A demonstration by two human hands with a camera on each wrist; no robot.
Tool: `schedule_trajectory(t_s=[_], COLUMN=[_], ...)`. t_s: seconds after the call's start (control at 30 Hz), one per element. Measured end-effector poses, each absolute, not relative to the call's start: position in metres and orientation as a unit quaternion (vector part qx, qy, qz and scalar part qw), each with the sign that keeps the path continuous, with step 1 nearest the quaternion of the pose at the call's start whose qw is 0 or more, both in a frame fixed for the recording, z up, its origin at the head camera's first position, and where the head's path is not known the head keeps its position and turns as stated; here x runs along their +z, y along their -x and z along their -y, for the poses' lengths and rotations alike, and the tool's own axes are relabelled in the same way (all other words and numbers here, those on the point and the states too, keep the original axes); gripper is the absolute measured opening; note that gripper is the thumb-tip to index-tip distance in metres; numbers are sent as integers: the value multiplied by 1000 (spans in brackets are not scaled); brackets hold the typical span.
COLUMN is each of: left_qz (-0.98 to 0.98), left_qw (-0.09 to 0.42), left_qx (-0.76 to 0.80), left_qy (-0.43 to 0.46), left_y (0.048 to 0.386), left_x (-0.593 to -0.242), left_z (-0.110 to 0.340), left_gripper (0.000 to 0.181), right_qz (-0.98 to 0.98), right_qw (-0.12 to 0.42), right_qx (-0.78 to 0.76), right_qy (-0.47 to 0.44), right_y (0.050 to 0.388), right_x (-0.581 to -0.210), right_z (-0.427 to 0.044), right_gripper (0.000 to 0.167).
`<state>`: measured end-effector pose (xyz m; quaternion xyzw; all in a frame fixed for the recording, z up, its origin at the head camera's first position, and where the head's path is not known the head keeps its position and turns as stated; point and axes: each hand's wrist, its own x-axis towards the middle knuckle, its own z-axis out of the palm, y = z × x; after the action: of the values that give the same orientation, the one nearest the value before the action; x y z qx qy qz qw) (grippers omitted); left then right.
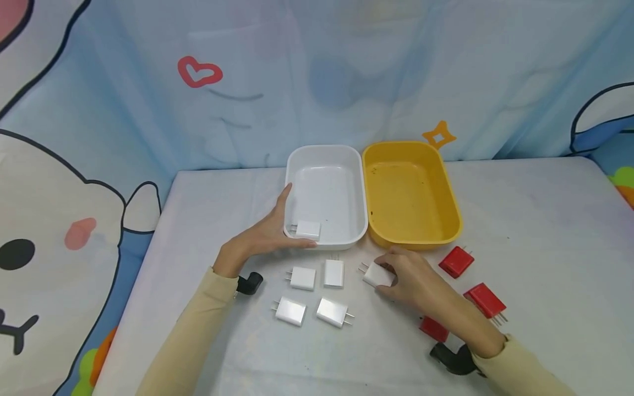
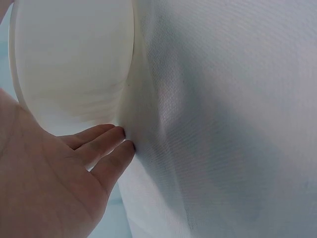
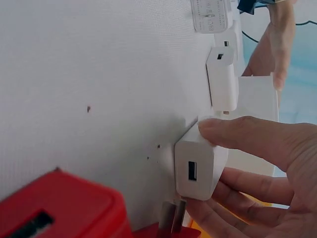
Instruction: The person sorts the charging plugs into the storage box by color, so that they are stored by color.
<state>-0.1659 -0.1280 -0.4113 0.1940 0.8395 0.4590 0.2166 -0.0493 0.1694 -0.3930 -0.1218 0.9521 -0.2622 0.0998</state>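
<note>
Left hand: yours [image 1: 267, 231], fingers spread and fairly straight, laid against the outside of the white tray [image 1: 328, 190] at its left side and front edge.
Right hand: yours [image 1: 413, 275], well apart from the left; thumb and fingers pinch the gripped adapter [image 1: 378, 274].
Item in grasp: white, prongs toward the trays, near the front of the yellow tray [image 1: 411, 190]; you cannot tell whether it touches the tablecloth [image 1: 550, 231].
White tray, contents: one white plug [image 1: 309, 230], at the front left corner.
Yellow tray: just beside the white one, on its right.
Loose white adapters [image 1: 334, 274]: four, on the tablecloth in front of the white tray, prongs pointing various ways.
Red adapters [image 1: 456, 261]: three, around your right hand and forearm, one partly hidden beneath the forearm.
</note>
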Motion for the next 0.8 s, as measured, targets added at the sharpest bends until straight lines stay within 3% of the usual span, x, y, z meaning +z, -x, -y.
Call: schedule_trajectory(t_s=[0.8], left_qz=[-840], left_qw=[225], left_qx=[456], left_qy=[-186], left_y=[165], left_x=[-409], left_z=[128], left_gripper=[140], right_qz=[-961], right_qw=[61], right_qx=[-237], right_qy=[127], right_y=[43], right_x=[-402], right_z=[-166], right_gripper=[48])
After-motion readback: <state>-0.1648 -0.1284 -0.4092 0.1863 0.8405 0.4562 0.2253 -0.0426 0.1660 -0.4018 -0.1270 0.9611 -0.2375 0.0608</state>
